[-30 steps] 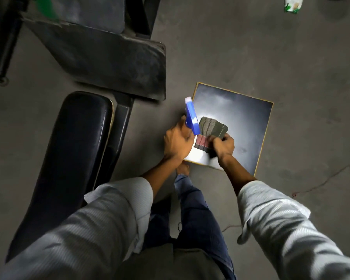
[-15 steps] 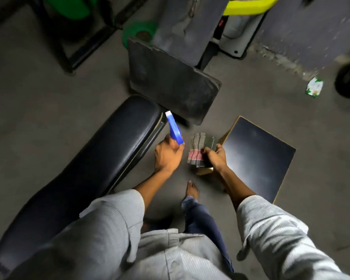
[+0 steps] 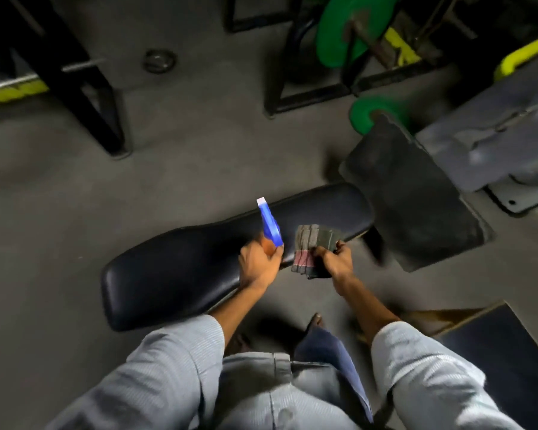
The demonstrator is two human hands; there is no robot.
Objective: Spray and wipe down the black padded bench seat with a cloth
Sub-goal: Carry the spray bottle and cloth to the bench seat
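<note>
The black padded bench seat point(image 3: 180, 271) lies across the middle of the view, running from lower left to upper right. My left hand point(image 3: 260, 264) grips a blue spray bottle point(image 3: 270, 223) with a white nozzle, held above the seat's near edge. My right hand point(image 3: 334, 261) pinches a folded striped cloth point(image 3: 312, 245), grey-green with a reddish band, just right of the bottle and over the seat's right part. The bottle's body is hidden inside my fist.
A dark angled pad point(image 3: 413, 197) joins the seat's right end. Green weight plates point(image 3: 351, 29) and black rack legs point(image 3: 84, 97) stand behind. A black square board point(image 3: 507, 361) lies on the concrete floor at lower right. My legs stand below the bench.
The view has swung left and up from the black board to the bench. Both hands have carried the bottle and cloth from beside the board to above the seat.
</note>
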